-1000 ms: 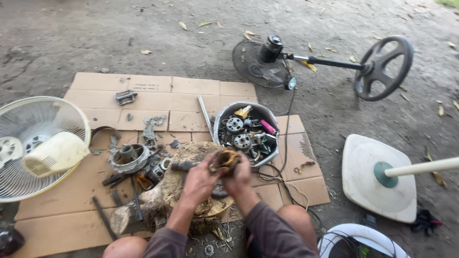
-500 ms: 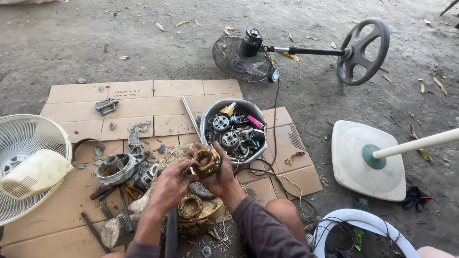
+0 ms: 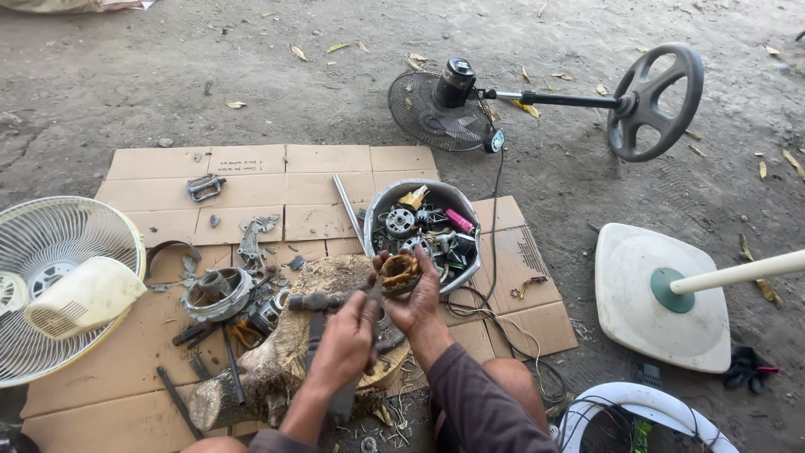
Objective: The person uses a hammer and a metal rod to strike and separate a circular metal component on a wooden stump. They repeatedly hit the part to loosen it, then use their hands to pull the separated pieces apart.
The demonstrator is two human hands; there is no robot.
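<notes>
Head view, left to right: white fan guard (image 3: 59, 285) with cream motor cover at far left on flattened cardboard (image 3: 335, 164); loose metal housings and hand tools next; wood stump (image 3: 277, 369) at centre. Left hand (image 3: 345, 342) wrapped around a dark tool handle, tip near the copper-wound motor coil (image 3: 401, 273); right hand (image 3: 411, 298) cupped under that coil, grip closed on it, held just above the stump. Best done with coil braced low against the wood, tool angled away from the fingers. Grey bowl (image 3: 381, 210) of motor parts just beyond, cables trailing right. Open room scarce ahead; freer dirt floor right, short of white fan base (image 3: 646, 319)
</notes>
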